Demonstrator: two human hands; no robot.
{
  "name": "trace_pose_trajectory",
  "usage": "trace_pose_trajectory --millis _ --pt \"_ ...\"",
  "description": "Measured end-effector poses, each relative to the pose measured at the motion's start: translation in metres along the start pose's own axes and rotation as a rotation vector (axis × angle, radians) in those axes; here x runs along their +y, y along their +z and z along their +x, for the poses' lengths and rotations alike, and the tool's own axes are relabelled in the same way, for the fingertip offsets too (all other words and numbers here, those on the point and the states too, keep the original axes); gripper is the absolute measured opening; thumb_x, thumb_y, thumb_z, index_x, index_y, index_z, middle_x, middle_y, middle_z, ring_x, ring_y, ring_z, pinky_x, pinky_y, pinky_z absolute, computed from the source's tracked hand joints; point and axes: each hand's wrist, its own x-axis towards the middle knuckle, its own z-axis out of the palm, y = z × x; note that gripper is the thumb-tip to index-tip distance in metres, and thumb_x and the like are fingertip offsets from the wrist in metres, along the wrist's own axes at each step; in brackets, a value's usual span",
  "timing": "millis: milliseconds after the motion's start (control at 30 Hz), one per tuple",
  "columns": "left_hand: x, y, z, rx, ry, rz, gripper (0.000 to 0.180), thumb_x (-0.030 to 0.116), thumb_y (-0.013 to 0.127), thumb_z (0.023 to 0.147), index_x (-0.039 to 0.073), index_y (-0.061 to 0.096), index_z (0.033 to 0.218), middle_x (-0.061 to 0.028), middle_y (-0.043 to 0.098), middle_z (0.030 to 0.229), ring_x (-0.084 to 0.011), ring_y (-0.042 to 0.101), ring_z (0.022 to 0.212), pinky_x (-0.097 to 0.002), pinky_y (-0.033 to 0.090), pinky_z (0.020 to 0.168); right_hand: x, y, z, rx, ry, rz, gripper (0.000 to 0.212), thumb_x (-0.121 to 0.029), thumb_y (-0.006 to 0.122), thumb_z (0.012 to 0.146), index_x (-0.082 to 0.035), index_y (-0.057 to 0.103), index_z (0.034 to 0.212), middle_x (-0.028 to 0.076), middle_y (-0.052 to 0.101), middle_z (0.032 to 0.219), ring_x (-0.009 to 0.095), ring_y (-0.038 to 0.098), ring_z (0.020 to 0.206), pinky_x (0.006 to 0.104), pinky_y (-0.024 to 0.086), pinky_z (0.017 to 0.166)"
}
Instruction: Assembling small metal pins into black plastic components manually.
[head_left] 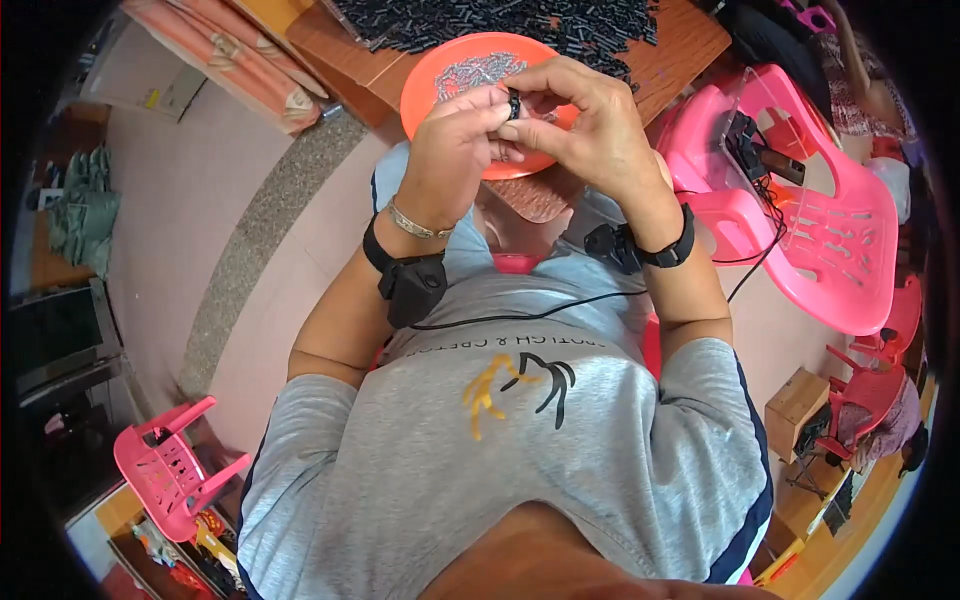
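Observation:
My left hand (pixel 452 145) and my right hand (pixel 597 125) meet over a round orange plate (pixel 416 100). Between their fingertips is a small black part (pixel 514 103), held upright; its exact kind is too small to make out. The left thumb and fingers pinch it from one side, while the right fingers close on it from the other. Small silvery metal pieces (pixel 478 72), perhaps screws or pins, lie in the plate behind my hands. Beyond the plate, many small black parts (pixel 430 22) are heaped on the brown wooden table (pixel 690 45).
A pink plastic chair (pixel 840 225) stands at the right with a black device (pixel 745 145) and cables on it. Another pink chair (pixel 165 470) is at the lower left. A cardboard box (pixel 797 410) sits at the right. Part of another person (pixel 855 75) shows at the upper right.

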Motion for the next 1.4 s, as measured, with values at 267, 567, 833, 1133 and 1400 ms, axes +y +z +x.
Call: trace_pose_trajectory --millis 267,567,833,1133,1400 --pt "-0.006 -0.01 0.004 -0.02 -0.005 0.017 0.024 0.016 0.04 0.091 -0.002 0.055 0.099 -0.0056 0.057 0.092 -0.0125 0.055 0.081 -0.0259 0.046 0.073 0.0 0.001 -0.001 -0.005 -0.011 -0.06 0.03 -0.012 0.075 0.067 -0.001 0.065 0.093 0.012 0.064 0.083 0.023 0.065 0.074 0.031 0.052 0.067" --pt "-0.01 -0.013 0.005 -0.047 -0.017 -0.04 0.018 0.012 0.039 0.093 -0.002 0.05 0.098 -0.0069 0.053 0.088 -0.0144 0.055 0.08 -0.0279 0.046 0.074 0.0 0.006 -0.001 -0.018 -0.02 -0.078 0.031 -0.012 0.073 0.066 -0.003 0.064 0.094 0.012 0.063 0.084 0.025 0.063 0.073 0.0318 0.051 0.068" --pt "-0.017 -0.014 0.003 0.075 0.016 -0.046 0.019 0.01 0.04 0.092 -0.004 0.05 0.1 -0.0111 0.058 0.094 -0.0171 0.059 0.084 -0.0291 0.048 0.078 0.004 0.018 -0.006 0.004 -0.007 -0.144 0.03 -0.012 0.072 0.066 -0.003 0.063 0.093 0.012 0.062 0.084 0.026 0.062 0.071 0.0334 0.05 0.064" --pt "-0.015 -0.014 0.003 0.061 -0.013 -0.054 0.025 0.012 0.037 0.094 -0.005 0.049 0.108 -0.0152 0.059 0.101 -0.0213 0.062 0.087 -0.0315 0.051 0.074 0.005 0.017 -0.005 0.021 -0.049 -0.166 0.028 -0.011 0.071 0.068 -0.004 0.062 0.093 0.012 0.061 0.081 0.026 0.061 0.069 0.0335 0.05 0.063" --pt "-0.003 -0.006 -0.003 -0.001 0.026 -0.044 0.028 0.011 0.037 0.094 -0.007 0.049 0.111 -0.0158 0.058 0.105 -0.0218 0.061 0.093 -0.0317 0.049 0.078 0.001 0.012 -0.004 0.071 -0.195 -0.173 0.029 -0.014 0.071 0.069 -0.005 0.061 0.095 0.01 0.061 0.083 0.026 0.061 0.072 0.033 0.05 0.064"
